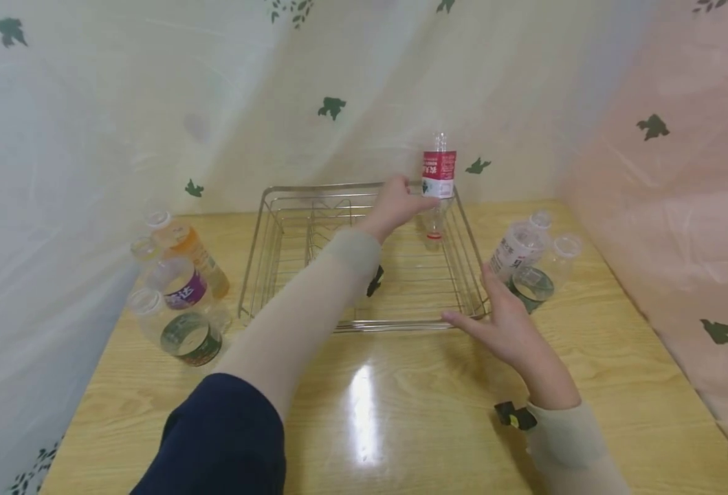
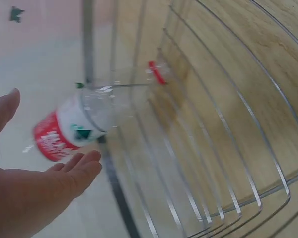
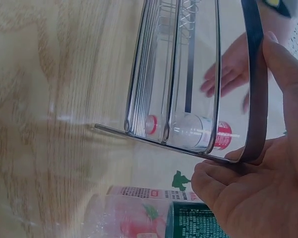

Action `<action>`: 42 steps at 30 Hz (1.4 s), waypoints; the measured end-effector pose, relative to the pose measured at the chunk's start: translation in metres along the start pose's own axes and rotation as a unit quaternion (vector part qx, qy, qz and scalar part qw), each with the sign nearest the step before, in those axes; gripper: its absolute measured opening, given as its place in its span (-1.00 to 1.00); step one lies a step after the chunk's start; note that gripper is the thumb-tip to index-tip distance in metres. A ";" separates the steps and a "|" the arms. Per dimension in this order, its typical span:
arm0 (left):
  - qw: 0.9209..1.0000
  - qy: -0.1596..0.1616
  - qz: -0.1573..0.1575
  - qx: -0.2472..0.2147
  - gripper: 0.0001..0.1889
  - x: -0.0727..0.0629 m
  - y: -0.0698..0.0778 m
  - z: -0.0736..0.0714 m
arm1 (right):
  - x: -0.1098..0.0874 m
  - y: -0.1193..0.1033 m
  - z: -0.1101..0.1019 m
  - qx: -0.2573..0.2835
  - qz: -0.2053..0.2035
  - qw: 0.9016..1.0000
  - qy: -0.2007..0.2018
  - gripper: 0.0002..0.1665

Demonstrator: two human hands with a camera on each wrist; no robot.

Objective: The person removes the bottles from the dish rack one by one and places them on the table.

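A clear plastic bottle (image 1: 439,172) with a red-and-white label stands upside down in the far right corner of a metal wire dish rack (image 1: 401,325). Its red-ringed neck points down among the wires. Beside the bottle is my left hand (image 1: 396,203), reaching over the rack. In the left wrist view, that hand's fingers (image 2: 79,176) are spread from the thumb, and a gap shows between hand and bottle. My right hand (image 1: 512,330) holds the rack's near right corner. In the right wrist view, its thumb and fingers (image 3: 213,181) lie either side of the rim.
Several empty bottles stand left of the rack, among them one with a purple label (image 1: 185,291) and one with an orange tint (image 1: 199,258). More clear bottles (image 1: 518,247) stand close by its right side. Patterned sheeting (image 1: 215,103) hangs behind the wooden table (image 1: 425,399).
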State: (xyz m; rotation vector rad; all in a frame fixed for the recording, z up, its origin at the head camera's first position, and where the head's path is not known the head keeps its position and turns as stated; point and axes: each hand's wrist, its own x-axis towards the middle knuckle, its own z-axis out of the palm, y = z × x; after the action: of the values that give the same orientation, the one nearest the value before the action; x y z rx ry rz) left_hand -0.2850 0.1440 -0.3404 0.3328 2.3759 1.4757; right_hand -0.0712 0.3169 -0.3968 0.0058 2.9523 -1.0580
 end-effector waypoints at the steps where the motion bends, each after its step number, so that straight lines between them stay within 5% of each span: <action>1: 1.000 0.003 -0.005 -0.009 -0.10 0.006 -0.002 0.005 | -0.001 0.001 0.000 -0.001 0.001 1.000 0.000 0.44; 8: 0.999 0.019 -0.013 -0.032 -0.36 0.023 -0.011 0.032 | -0.006 0.002 0.003 0.000 0.004 1.000 0.006 0.44; 20: 0.999 0.017 -0.001 -0.047 -0.67 0.031 -0.027 0.045 | -0.009 -0.005 0.011 -0.006 -0.007 1.000 0.003 0.42; 30: 0.996 0.082 -0.028 -0.008 -0.60 0.032 -0.030 0.046 | -0.006 -0.015 0.018 -0.003 -0.030 1.000 0.000 0.42; 42: 0.999 0.046 -0.008 -0.015 -0.58 0.017 -0.015 0.025 | 0.000 -0.011 0.010 -0.007 -0.025 1.000 0.002 0.44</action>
State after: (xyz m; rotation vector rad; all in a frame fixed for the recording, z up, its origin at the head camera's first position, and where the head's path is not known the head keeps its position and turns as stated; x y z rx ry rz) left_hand -0.2916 0.1642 -0.3668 0.2441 2.4196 1.5491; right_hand -0.0711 0.3018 -0.3975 -0.0670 2.9781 -1.0438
